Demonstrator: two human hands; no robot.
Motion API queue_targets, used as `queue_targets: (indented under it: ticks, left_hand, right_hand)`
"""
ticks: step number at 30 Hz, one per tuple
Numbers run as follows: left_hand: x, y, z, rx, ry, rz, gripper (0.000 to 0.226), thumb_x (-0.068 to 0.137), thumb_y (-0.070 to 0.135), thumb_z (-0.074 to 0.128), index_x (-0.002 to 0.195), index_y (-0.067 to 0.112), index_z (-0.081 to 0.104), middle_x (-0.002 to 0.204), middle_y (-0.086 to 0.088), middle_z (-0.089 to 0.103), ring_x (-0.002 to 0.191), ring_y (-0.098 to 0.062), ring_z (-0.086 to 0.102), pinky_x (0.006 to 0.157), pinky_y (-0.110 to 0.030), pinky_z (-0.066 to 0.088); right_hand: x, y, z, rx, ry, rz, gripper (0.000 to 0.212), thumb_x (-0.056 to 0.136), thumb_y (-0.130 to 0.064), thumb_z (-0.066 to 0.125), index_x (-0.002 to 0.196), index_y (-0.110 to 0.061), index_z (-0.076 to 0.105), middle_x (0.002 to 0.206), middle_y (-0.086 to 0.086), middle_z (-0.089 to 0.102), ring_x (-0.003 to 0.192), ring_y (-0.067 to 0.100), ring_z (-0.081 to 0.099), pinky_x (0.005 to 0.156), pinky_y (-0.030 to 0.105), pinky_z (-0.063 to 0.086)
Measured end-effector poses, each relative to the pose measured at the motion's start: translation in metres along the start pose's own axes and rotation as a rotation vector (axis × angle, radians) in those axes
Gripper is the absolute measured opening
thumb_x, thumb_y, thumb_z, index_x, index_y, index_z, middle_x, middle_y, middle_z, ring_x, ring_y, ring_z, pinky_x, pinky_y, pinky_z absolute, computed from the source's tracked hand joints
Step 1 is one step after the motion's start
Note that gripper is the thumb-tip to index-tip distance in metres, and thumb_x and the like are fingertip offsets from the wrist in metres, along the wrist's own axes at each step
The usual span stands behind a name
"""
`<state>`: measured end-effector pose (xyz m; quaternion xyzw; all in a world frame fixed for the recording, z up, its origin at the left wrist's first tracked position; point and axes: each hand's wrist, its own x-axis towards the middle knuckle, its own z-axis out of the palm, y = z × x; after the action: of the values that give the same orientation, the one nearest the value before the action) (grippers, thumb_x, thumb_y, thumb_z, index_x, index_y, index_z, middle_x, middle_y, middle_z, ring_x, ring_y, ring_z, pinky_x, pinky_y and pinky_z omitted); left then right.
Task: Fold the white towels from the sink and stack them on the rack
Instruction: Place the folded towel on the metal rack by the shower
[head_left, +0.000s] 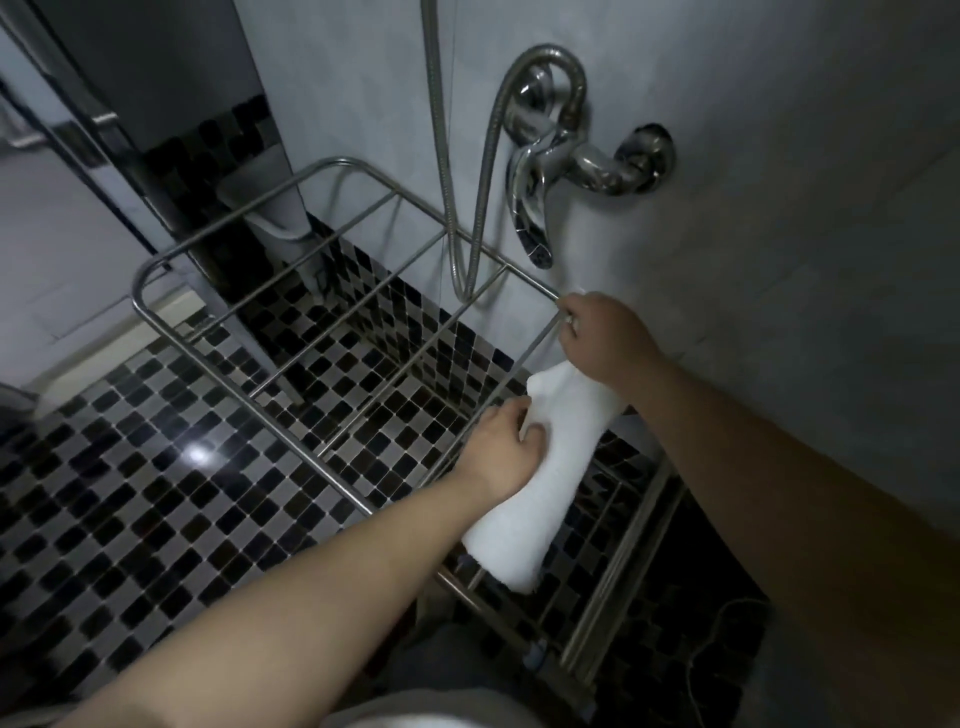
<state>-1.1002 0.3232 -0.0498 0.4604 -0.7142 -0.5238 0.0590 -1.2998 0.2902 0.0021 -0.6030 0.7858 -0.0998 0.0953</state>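
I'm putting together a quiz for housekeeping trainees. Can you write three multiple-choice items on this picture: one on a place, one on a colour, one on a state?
1. Where is the white cloth towel?
A. In a sink
B. At the right side of the steel tube rack
C. In a laundry basket

2. What colours are the small square mosaic floor tiles?
A. Black and grey
B. Red and white
C. All blue

3. What is the left hand doing?
A. Hanging idle
B. Gripping the towel
C. Holding a bottle

Answers:
1 B, it runs along the rack's right rail, below the right hand.
2 A, dark and grey squares alternate.
3 B, its fingers curl into the cloth.
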Motion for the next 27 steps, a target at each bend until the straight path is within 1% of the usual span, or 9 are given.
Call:
queue_targets:
  ticks: [4, 8, 11, 13, 15, 18, 21, 24, 27]
  left_hand:
    - [-0.012, 0.002, -0.028, 0.03, 0.06, 0.094, 0.05, 0.099, 0.028, 0.051, 0.147, 0.021, 0.042, 0.137, -0.008, 0.05, 0.127, -0.022, 0.049, 0.098, -0.02, 0.033]
    - [-0.025, -0.012, -0.074, 0.099, 0.153, 0.164, 0.054, 0.098, 0.029, 0.054, 0.15, 0.021, 0.039, 0.143, -0.007, 0.046, 0.133, -0.02, 0.045, 0.101, -0.018, 0.029]
    - [-0.037, -0.036, -0.122, 0.144, 0.236, 0.174, 0.06, 0.097, 0.035, 0.056, 0.152, 0.022, 0.034, 0.146, -0.006, 0.042, 0.13, -0.018, 0.047, 0.102, -0.017, 0.031]
    - [-0.049, -0.054, -0.159, 0.205, 0.297, 0.171, 0.065, 0.096, 0.04, 0.056, 0.153, 0.024, 0.03, 0.15, -0.006, 0.038, 0.129, -0.021, 0.049, 0.105, -0.022, 0.036]
    - [-0.064, -0.075, -0.202, 0.308, 0.377, 0.168, 0.072, 0.094, 0.049, 0.055, 0.155, 0.026, 0.024, 0.154, -0.006, 0.033, 0.136, -0.025, 0.043, 0.112, -0.037, 0.04]
    - [-0.091, -0.102, -0.266, 0.472, 0.532, 0.145, 0.08, 0.09, 0.058, 0.056, 0.155, 0.027, 0.022, 0.157, -0.01, 0.03, 0.14, -0.033, 0.036, 0.11, -0.054, 0.04]
    - [-0.131, -0.144, -0.335, 0.568, 0.687, 0.107, 0.085, 0.086, 0.056, 0.064, 0.155, 0.023, 0.026, 0.159, -0.016, 0.027, 0.144, -0.038, 0.029, 0.114, -0.058, 0.031]
    - [-0.171, -0.191, -0.387, 0.561, 0.785, 0.028, 0.082, 0.09, 0.058, 0.058, 0.156, 0.026, 0.021, 0.164, -0.013, 0.012, 0.152, -0.033, 0.01, 0.12, -0.055, 0.015]
    - [-0.214, -0.239, -0.434, 0.497, 0.865, -0.026, 0.083, 0.091, 0.06, 0.055, 0.157, 0.03, 0.015, 0.166, -0.011, 0.003, 0.153, -0.032, -0.001, 0.122, -0.055, 0.007]
  right_hand:
    - [-0.007, -0.025, -0.001, 0.054, -0.014, -0.006, 0.042, 0.093, -0.017, 0.054, 0.133, -0.008, 0.059, 0.125, 0.019, 0.064, 0.115, 0.036, 0.059, 0.097, 0.044, 0.05]
    - [-0.008, -0.07, 0.005, 0.048, -0.029, -0.045, 0.043, 0.094, -0.022, 0.053, 0.135, -0.011, 0.056, 0.13, 0.014, 0.061, 0.118, 0.032, 0.058, 0.097, 0.045, 0.05]
    - [-0.007, -0.117, 0.014, 0.039, -0.049, -0.086, 0.045, 0.095, -0.025, 0.049, 0.139, -0.014, 0.05, 0.139, 0.011, 0.052, 0.125, 0.03, 0.05, 0.102, 0.047, 0.046]
    - [-0.006, -0.151, 0.02, 0.055, -0.045, -0.105, 0.046, 0.097, -0.027, 0.049, 0.142, -0.016, 0.048, 0.143, 0.009, 0.046, 0.129, 0.028, 0.046, 0.105, 0.046, 0.044]
    - [-0.002, -0.19, 0.026, 0.07, -0.014, -0.152, 0.046, 0.097, -0.026, 0.052, 0.142, -0.016, 0.049, 0.144, 0.009, 0.046, 0.129, 0.028, 0.046, 0.106, 0.043, 0.043]
    - [0.003, -0.246, 0.032, 0.063, 0.059, -0.204, 0.046, 0.096, -0.024, 0.055, 0.14, -0.013, 0.052, 0.141, 0.012, 0.05, 0.127, 0.031, 0.05, 0.105, 0.044, 0.044]
    - [0.012, -0.321, 0.045, 0.069, 0.079, -0.301, 0.049, 0.095, -0.025, 0.059, 0.141, -0.01, 0.052, 0.142, 0.015, 0.05, 0.13, 0.033, 0.049, 0.108, 0.045, 0.045]
    - [0.016, -0.392, 0.057, 0.057, 0.055, -0.4, 0.054, 0.096, -0.031, 0.059, 0.146, -0.014, 0.046, 0.153, 0.015, 0.04, 0.14, 0.032, 0.04, 0.112, 0.048, 0.041]
    - [0.021, -0.469, 0.068, 0.068, 0.075, -0.498, 0.056, 0.095, -0.034, 0.06, 0.146, -0.016, 0.044, 0.154, 0.018, 0.037, 0.138, 0.037, 0.041, 0.11, 0.051, 0.041]
